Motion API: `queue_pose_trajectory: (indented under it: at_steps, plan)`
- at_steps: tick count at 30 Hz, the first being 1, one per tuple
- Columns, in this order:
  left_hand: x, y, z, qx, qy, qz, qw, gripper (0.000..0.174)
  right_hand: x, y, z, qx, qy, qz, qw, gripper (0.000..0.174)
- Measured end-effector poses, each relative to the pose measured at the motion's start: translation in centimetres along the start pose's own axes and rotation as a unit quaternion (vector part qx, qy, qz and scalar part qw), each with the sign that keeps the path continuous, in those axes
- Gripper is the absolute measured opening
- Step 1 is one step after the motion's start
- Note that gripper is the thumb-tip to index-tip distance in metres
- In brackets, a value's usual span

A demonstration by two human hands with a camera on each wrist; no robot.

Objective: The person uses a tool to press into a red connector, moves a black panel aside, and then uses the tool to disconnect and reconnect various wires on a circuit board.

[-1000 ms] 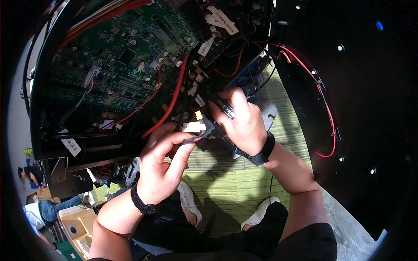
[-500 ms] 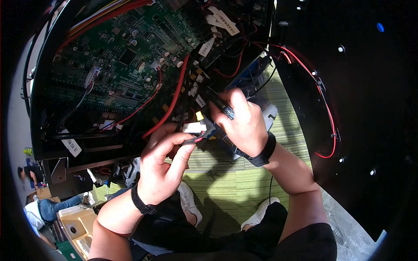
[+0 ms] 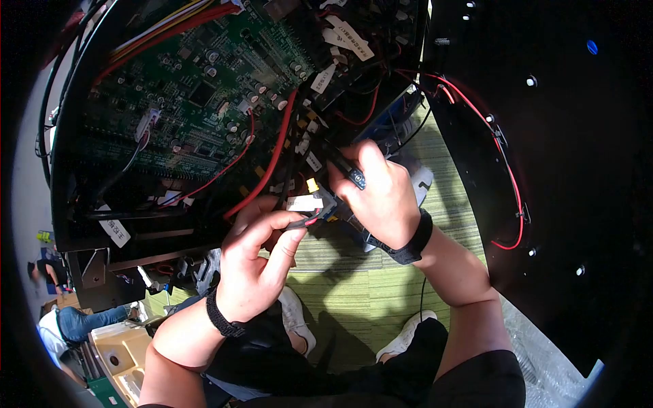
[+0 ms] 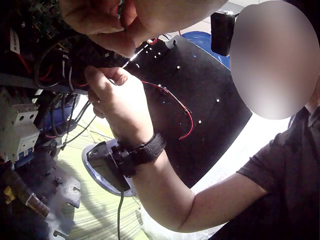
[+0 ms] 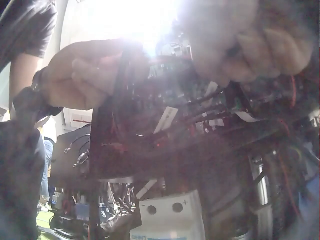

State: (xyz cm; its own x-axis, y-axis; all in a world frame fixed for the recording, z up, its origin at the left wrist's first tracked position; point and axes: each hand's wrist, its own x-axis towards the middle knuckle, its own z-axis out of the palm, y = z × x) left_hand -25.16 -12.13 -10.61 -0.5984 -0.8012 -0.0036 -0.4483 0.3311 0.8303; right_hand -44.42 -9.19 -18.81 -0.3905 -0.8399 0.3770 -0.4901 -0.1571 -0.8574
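Note:
In the head view my left hand point(image 3: 255, 255) pinches a black-and-red cable point(image 3: 311, 221) between thumb and forefinger. The cable carries a white label point(image 3: 304, 203), and a yellow connector point(image 3: 313, 185) stands just beyond it. To the right, my right hand point(image 3: 381, 197) grips a slim dark tool point(image 3: 356, 178) with a round printed mark on its end. Its far end goes in among the wires, and I cannot tell its kind. The left wrist view shows the right hand point(image 4: 120, 102) with curled fingers below the left hand. Glare washes out the right wrist view.
A green circuit board point(image 3: 197, 88) fills the upper left of the open black cabinet. A thick red cable point(image 3: 275, 146) runs beside it. A black panel point(image 3: 544, 149) with a red-and-black wire stands at the right. Another person point(image 3: 68, 326) is at the far left.
The head view shifts very slightly, and the dark tool in my right hand turns a little. Both hands otherwise keep their places and their hold.

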Motion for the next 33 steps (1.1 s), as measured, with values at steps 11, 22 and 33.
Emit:
queue_pose_trajectory:
  at_steps: [11, 22, 33]
  plan:
    - [-0.06, 0.22, 0.01, -0.001, 0.002, -0.022, 1.000, 0.014, -0.06, 0.12, -0.05, 0.003, -0.007, 0.000, 1.000, 0.028]
    - [-0.05, 0.17, 0.03, -0.004, 0.003, -0.020, 1.000, 0.015, -0.08, 0.17, -0.04, 0.000, -0.010, -0.003, 1.000, 0.029]
    - [-0.04, -0.04, 0.09, -0.002, 0.005, -0.009, 1.000, 0.015, -0.18, 0.30, -0.03, -0.004, -0.013, 0.007, 1.000, 0.029]
